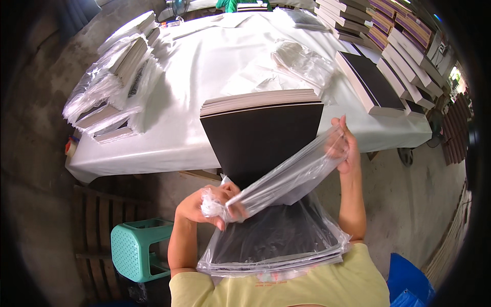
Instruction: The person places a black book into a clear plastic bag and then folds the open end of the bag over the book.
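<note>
A thick stack of black-faced sheets (263, 135) with pale edges stands tilted against my body, its far end at the table edge. A clear plastic bag (286, 171) covers the near part of the stack, its mouth stretched across the middle. My left hand (217, 204) is closed on the bunched left side of the bag's mouth. On the other side, my right hand (345, 143) grips the right edge of the film, fingers pointing up and partly seen through the plastic. The far half of the stack shows bare above the film.
Plastic-wrapped stacks (115, 84) are piled at the table's left. Crumpled clear bags (302, 64) lie mid-table on the white cloth (199, 66). Unwrapped black-topped stacks (371, 82) stand at right. A green stool (135, 250) is at my left. Across the table, a person's green sleeve (232, 6) shows.
</note>
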### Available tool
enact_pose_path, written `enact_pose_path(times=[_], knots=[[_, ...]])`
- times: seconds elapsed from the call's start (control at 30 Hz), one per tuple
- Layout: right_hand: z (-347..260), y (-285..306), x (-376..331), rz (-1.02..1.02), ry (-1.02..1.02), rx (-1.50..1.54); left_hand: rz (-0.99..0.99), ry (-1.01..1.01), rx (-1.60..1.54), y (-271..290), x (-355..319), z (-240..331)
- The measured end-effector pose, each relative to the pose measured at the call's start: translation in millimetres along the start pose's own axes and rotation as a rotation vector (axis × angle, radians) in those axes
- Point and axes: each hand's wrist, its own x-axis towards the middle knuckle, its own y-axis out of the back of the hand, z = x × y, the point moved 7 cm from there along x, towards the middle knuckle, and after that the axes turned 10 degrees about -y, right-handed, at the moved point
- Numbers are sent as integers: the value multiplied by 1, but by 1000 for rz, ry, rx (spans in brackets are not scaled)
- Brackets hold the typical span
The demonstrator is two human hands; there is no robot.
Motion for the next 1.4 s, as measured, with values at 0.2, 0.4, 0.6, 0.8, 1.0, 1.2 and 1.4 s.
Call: enact_pose_path(times=[0.2, 0.4, 0.6, 0.8, 1.0, 1.2, 1.4], knots=[[42, 0, -16, -189, -178, -422, 449, -451, -504, 34, -29, -7], [16, -62, -50, -932, 96, -90, 271, 205, -119, 12, -21, -64], [110, -22, -56, -986, -491, -1165, 273, -375, -522, 16, -8, -5], [28, -62, -37, -722, 70, 60, -224, 227, -5, -21, -12, -41], [83, -59, -47, -740, -357, -109, 943, -268, -472, 61, -68, -44], [79, 16, -27, 72, -283, -208, 552, -806, -822, 32, -17, 12], [42, -7, -28, -355, -196, -75, 617, -663, -704, 29, -22, -3]])
